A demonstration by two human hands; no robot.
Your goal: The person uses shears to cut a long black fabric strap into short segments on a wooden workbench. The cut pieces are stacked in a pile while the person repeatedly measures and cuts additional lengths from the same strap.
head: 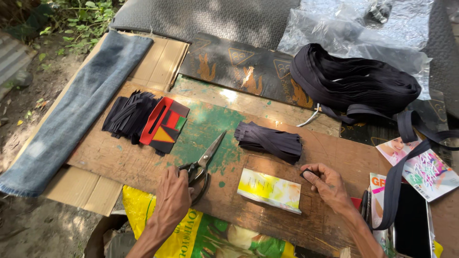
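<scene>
1. Head view is showing me the left hand (173,195) resting over the handles of the scissors (203,162) at lower centre; its fingers are curling onto the loops, not yet through them as far as I am seeing, and the blades are lying shut, pointing to the upper right.
2. I am seeing the right hand (329,184) at centre right, its thumb and forefinger pinching a small black strap piece (306,173) just beside the yellow booklet (270,190).
3. I am judging the step as measuring or cutting strap lengths: a cut bundle of black strips (268,140) is lying mid-frame, and the big coil of black webbing (354,81) is sitting at upper right.
4. The next move, I am guessing, is calling for a firm grip on the scissors while the pinched end is held taut.
5. I am working over a worn wooden table (143,162) with green paint patches, set outdoors; a second strip pile (128,114) and a red-and-black patch (163,125) are lying left of centre, folded denim (76,110) along the left, dirt and weeds at upper left, magazines (420,167) at right.
</scene>
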